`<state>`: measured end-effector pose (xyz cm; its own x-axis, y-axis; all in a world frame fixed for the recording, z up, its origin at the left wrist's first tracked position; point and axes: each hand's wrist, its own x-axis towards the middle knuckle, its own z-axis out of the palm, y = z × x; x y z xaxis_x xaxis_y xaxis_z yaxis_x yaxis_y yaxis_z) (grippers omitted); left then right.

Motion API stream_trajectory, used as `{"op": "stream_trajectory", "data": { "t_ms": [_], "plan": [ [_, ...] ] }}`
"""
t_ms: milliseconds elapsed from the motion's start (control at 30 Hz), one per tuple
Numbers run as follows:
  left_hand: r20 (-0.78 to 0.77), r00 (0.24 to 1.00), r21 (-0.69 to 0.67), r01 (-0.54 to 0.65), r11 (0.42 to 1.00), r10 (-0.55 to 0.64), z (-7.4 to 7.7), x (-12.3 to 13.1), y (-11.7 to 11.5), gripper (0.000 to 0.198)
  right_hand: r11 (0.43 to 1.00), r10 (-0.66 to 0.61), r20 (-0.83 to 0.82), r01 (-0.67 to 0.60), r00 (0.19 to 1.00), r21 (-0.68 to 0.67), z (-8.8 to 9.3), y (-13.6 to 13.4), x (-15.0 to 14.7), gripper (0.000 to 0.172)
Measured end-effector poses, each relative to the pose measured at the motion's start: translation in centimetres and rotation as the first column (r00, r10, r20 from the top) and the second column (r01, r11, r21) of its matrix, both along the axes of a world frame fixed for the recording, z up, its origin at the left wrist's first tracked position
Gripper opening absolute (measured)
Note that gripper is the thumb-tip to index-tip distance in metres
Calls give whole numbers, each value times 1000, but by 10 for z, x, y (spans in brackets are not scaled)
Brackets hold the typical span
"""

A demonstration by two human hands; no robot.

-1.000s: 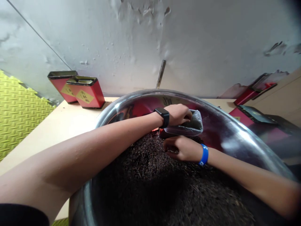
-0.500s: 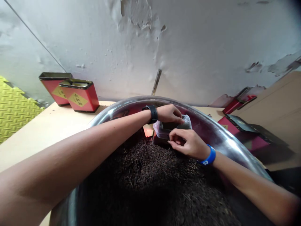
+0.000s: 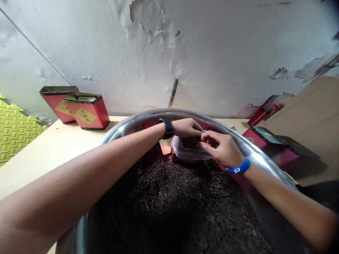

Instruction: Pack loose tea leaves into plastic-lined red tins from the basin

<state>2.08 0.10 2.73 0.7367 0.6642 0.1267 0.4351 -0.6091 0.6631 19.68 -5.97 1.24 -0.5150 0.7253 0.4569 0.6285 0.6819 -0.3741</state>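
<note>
My left hand (image 3: 187, 127), a black watch on its wrist, reaches over the far side of an open tin (image 3: 173, 157). A clear plastic bag (image 3: 185, 153) lines this tin and is folded over its rim. My right hand (image 3: 224, 149), with a blue wristband, is at the tin's right end. The fingertips of both hands are closed and meet at the bag's far edge, pinching the film. The tin stands on dark loose tea leaves (image 3: 169, 183) inside a large metal basin (image 3: 265, 155). Its inside is shadowed and partly hidden by my fingers.
Another tin (image 3: 165, 148) shows under my left wrist in the basin. Two open red tins (image 3: 88, 114) stand on the table (image 3: 29, 153) at left. More red tins (image 3: 261, 139) lie at right beside a cardboard surface (image 3: 312, 109). A peeling wall (image 3: 212, 63) rises behind.
My right hand has moved from the tin's near rim up to its far right edge, beside my left fingers. The bag's near fold is now uncovered. My left hand has shifted slightly.
</note>
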Motion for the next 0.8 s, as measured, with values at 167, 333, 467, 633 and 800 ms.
{"op": "stream_trajectory", "data": {
  "t_ms": [167,333,467,633,800],
  "plan": [
    [181,983,-261,81,962,-34,-6,2,4,25,996,-92,-58,91,994,-20,0,12,11,12],
    [217,976,-283,69,957,-6,-8,3,4,20,994,-99,-76,95,992,-53,2,14,12,16],
    [224,974,-300,51,953,18,-7,4,4,15,991,-122,-74,117,990,-63,5,15,13,19],
    [228,973,-276,42,960,23,-7,4,4,20,992,-110,-57,106,992,-73,6,17,15,18],
    [229,972,-272,20,962,44,-5,5,1,24,993,-102,-49,99,994,-58,6,15,14,16]
  ]
}}
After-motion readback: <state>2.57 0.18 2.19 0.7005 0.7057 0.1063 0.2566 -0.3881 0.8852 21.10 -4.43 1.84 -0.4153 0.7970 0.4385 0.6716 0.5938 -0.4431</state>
